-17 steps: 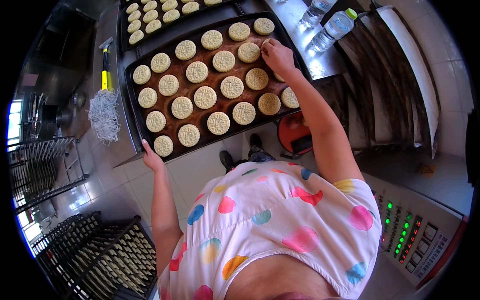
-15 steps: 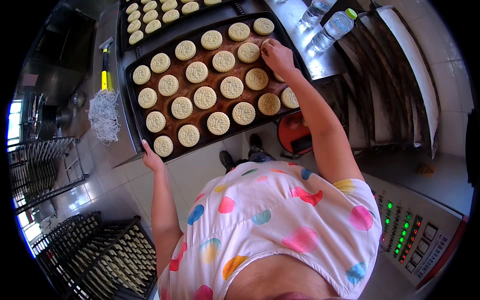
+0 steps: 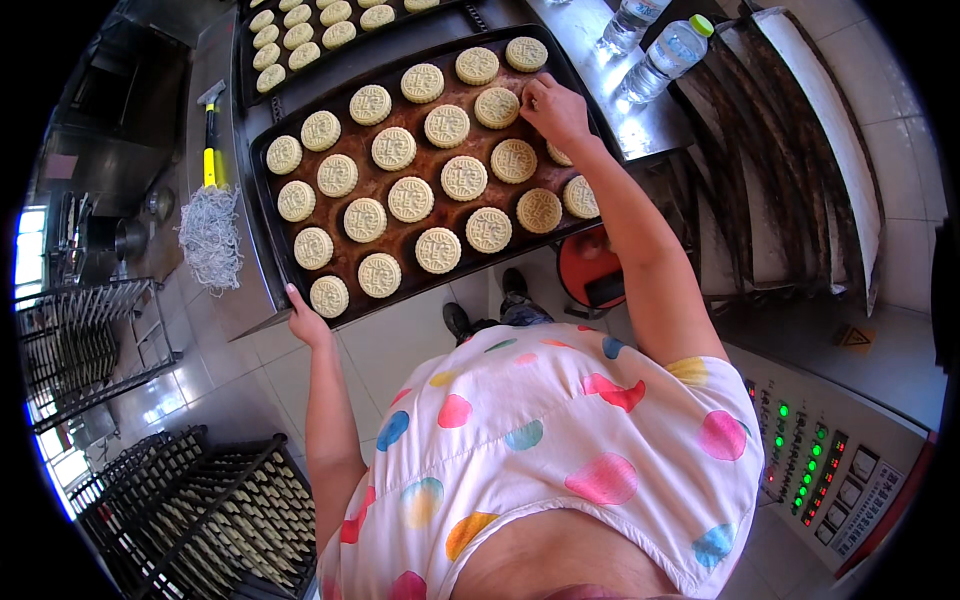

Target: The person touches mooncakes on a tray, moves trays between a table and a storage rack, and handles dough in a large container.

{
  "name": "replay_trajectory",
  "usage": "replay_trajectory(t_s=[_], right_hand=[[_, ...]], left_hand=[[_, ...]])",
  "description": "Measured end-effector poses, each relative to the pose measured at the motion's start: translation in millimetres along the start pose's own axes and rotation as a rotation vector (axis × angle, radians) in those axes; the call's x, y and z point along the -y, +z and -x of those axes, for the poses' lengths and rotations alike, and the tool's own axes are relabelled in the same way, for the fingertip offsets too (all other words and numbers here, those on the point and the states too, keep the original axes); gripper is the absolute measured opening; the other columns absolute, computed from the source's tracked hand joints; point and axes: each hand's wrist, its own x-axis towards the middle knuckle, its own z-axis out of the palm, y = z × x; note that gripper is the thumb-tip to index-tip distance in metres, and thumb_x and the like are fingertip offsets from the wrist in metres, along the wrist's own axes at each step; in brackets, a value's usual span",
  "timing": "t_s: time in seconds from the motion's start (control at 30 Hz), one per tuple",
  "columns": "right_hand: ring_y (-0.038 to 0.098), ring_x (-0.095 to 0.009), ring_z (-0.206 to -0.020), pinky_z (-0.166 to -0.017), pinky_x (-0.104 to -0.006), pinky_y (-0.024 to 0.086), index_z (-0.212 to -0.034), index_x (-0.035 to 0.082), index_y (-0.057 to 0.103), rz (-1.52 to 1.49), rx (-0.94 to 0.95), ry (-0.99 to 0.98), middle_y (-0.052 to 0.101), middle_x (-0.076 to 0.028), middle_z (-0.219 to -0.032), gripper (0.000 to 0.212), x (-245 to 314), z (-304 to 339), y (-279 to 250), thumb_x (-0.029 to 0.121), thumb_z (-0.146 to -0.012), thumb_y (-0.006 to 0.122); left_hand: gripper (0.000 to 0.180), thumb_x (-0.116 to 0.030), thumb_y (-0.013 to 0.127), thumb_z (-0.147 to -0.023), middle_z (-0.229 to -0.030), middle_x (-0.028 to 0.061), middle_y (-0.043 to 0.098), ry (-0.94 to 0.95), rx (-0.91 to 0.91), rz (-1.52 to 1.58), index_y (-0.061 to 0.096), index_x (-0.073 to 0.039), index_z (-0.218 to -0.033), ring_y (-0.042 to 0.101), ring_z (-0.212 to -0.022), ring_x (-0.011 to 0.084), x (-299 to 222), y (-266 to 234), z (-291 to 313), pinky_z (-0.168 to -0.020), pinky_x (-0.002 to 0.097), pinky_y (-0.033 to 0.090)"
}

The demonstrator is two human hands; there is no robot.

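A dark rectangular baking tray (image 3: 425, 280) lies aslant on the steel desk (image 3: 635, 140), filled with four rows of round stamped pastries (image 3: 438, 250) with fluted rims. They sit flat with their patterned faces up, mostly with brown tray surface showing between them. The outermost pastries lie close to the raised rim.

The left hand (image 3: 308, 320) is at the tray's near left corner, its thumb on the rim; the other fingers are hidden, so its full hold cannot be told. The right hand (image 3: 556, 110) is over the far right part of the tray, fingers bent and drawn together, just beside a pastry in the second row. Whether it holds or presses one beneath is hidden, and its forearm partly covers another pastry.

Beyond the far edge, only a narrow gap separates this tray from a second tray (image 3: 390, 22), also bearing rows of pastries and cut off by the view. To the right, bare steel leads to two clear plastic bottles (image 3: 676, 50), the nearer one green-capped. Past the near edge are tiled floor (image 3: 405, 325) and a red stool (image 3: 588, 268), with the person's body close by. A string mop (image 3: 210, 235) is along the desk's left side.
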Motion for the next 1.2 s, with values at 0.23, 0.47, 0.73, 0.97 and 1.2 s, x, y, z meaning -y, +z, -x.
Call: replay_trajectory(t_s=[0.23,0.47,0.73,0.97,1.2], right_hand=[[0.060,-0.025,-0.073,-0.061,-0.0376,0.049,-0.078,0.012,0.055,-0.023,-0.044,-0.001,0.054,-0.003,-0.083,0.015,0.5,3.6,-12.5,0.022,-0.072,0.065],[0.060,-0.026,-0.073,-0.060,-0.0385,0.049,-0.081,0.012,0.057,-0.037,-0.058,0.006,0.056,-0.003,-0.085,0.014,-4.1,10.8,-16.2,0.023,-0.074,0.063],[0.061,-0.026,-0.074,-0.061,-0.0380,0.050,-0.085,0.012,0.060,-0.015,-0.050,-0.063,0.058,-0.004,-0.086,0.014,-3.9,6.8,5.0,0.023,-0.077,0.061],[0.061,-0.026,-0.075,-0.060,-0.0375,0.050,-0.085,0.011,0.060,0.031,-0.015,-0.055,0.058,-0.004,-0.084,0.013,-6.4,0.3,14.1,0.021,-0.078,0.060],[0.060,-0.026,-0.076,-0.061,-0.0377,0.050,-0.079,0.010,0.056,0.028,-0.032,-0.091,0.057,-0.005,-0.081,0.014,-4.9,-3.0,13.0,0.021,-0.074,0.062]], left_hand=[[0.070,-0.056,0.055,-0.083,-0.089,0.0146,0.066,0.004,-0.016,-0.050,0.063,0.012,-0.095,0.059,-0.078,0.0207,0.8,0.1,-0.5,-0.075,0.0324,0.045],[0.070,-0.057,0.054,-0.083,-0.087,0.0160,0.066,0.012,-0.029,-0.085,0.064,0.012,-0.094,0.059,-0.078,0.0221,3.2,-0.2,-2.6,-0.075,0.0333,0.045],[0.067,-0.053,0.056,-0.084,-0.090,0.0152,0.066,0.027,-0.015,-0.042,0.063,0.013,-0.095,0.059,-0.081,0.0200,0.1,0.1,1.0,-0.076,0.0319,0.045],[0.067,-0.053,0.056,-0.084,-0.095,0.0145,0.066,0.012,-0.014,-0.051,0.063,0.012,-0.097,0.059,-0.083,0.0193,2.0,-0.5,-0.4,-0.077,0.0307,0.045],[0.067,-0.053,0.056,-0.084,-0.094,0.0141,0.066,-0.020,-0.009,-0.055,0.062,0.013,-0.098,0.059,-0.082,0.0188,4.4,-0.7,-3.4,-0.077,0.0303,0.045]])
